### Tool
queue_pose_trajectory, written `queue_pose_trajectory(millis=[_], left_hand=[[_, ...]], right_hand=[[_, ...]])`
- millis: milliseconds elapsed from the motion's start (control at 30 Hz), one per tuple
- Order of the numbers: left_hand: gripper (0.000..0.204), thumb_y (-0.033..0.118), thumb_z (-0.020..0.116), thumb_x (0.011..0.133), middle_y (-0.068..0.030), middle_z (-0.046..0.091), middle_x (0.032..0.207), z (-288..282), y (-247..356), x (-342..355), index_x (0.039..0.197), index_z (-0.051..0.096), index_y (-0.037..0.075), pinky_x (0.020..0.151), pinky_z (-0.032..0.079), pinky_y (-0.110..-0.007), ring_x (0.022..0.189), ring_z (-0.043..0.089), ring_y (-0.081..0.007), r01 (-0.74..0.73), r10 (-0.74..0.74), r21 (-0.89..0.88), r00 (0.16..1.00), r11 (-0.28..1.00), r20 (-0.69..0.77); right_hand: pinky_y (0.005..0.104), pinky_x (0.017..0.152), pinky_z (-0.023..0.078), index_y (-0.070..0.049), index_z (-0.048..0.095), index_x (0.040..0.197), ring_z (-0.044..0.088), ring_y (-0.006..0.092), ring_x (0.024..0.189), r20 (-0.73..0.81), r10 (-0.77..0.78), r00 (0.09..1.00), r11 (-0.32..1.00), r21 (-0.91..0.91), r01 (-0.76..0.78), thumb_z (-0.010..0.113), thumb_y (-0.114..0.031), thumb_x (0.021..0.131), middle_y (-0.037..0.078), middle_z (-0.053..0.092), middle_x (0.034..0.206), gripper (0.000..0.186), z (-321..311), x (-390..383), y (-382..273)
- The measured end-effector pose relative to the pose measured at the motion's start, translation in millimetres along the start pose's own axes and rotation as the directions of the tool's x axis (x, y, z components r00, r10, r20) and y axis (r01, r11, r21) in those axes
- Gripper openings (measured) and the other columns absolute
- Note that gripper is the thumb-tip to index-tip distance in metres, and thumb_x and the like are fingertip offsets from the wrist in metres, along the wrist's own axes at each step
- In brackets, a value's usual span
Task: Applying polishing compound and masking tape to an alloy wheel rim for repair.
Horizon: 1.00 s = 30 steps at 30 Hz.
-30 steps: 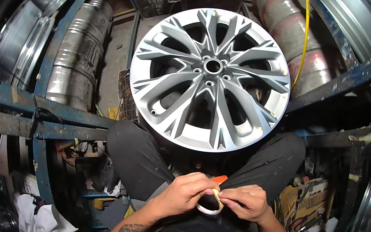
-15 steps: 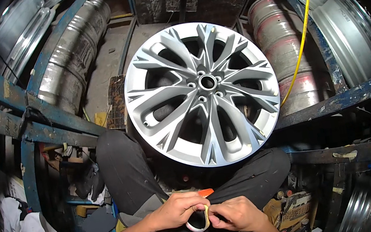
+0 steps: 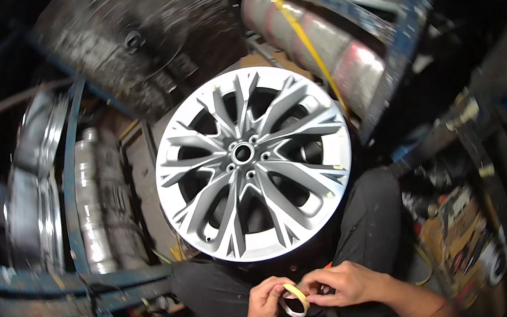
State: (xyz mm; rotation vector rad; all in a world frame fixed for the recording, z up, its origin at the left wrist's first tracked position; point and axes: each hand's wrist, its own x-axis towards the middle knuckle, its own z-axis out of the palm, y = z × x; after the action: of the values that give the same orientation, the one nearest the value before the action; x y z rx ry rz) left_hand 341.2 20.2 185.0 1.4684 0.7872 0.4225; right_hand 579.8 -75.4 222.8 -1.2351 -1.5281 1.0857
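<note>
A narrow roll of pale yellow tape (image 3: 297, 296) is held over my lap, its ring standing on edge. My left hand (image 3: 266, 302) grips the roll between thumb and fingers. Close against the tape's right side, my right hand (image 3: 349, 282) has thumb and fingertips pinched together; they seem to be on the tape, though its end is too small to make out. In front of my knees lies a large silver alloy wheel (image 3: 254, 157), face up. Small yellowish bits (image 3: 330, 195) stick to its rim. A bit of an orange thing (image 3: 328, 265) shows behind my right hand, mostly covered.
Metal wheel barrels (image 3: 95, 207) are stacked on the left behind a blue steel frame (image 3: 72, 203). More reddish-stained barrels (image 3: 314, 33) stand at far right, crossed by a yellow hose (image 3: 296, 23). Cardboard and clutter (image 3: 454, 227) lie right of my knee.
My head view has turned, so the wheel and racks appear rotated and shifted left. Both hands stay at the tape roll; the orange thing is now more hidden.
</note>
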Motion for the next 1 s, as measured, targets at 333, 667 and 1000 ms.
queue_pose_trajectory(millis=[333,667,1000], left_hand=[[0.033,0.024,0.055,0.111,-0.0073,0.071,0.101,10.6,1.6,3.8,0.108,0.071,-0.006,0.082,0.050,-0.027,0.090,0.064,-0.0134,0.140,-0.142,0.047,0.989,0.989,0.038],[0.037,0.029,0.056,0.111,-0.0079,0.067,0.093,13.5,43.5,34.8,0.102,0.069,-0.004,0.068,0.046,-0.025,0.079,0.059,-0.0110,0.040,-0.046,0.120,0.998,0.992,0.046],[0.033,0.025,0.057,0.111,-0.0061,0.072,0.086,18.7,36.0,22.3,0.105,0.070,-0.005,0.073,0.050,-0.025,0.078,0.062,-0.0098,0.021,0.003,0.311,0.997,0.950,-0.075]], right_hand=[[0.0331,0.072,0.059,-0.003,0.078,0.104,0.077,0.0249,0.081,-0.244,0.020,0.970,0.950,0.308,0.058,0.076,-0.015,0.095,0.011,0.078,0.091,0.015,24.4,-16.2,49.7],[0.0473,0.063,0.058,-0.004,0.062,0.109,0.073,0.0378,0.076,-0.170,-0.053,0.984,0.997,-0.066,0.042,0.062,-0.017,0.099,0.017,0.072,0.086,0.016,41.9,-22.8,40.3],[0.0390,0.084,0.059,0.004,0.067,0.118,0.074,0.0343,0.098,-0.462,-0.042,0.886,0.977,0.165,0.133,0.066,-0.004,0.098,0.019,0.073,0.108,0.022,33.3,-14.0,22.8]])
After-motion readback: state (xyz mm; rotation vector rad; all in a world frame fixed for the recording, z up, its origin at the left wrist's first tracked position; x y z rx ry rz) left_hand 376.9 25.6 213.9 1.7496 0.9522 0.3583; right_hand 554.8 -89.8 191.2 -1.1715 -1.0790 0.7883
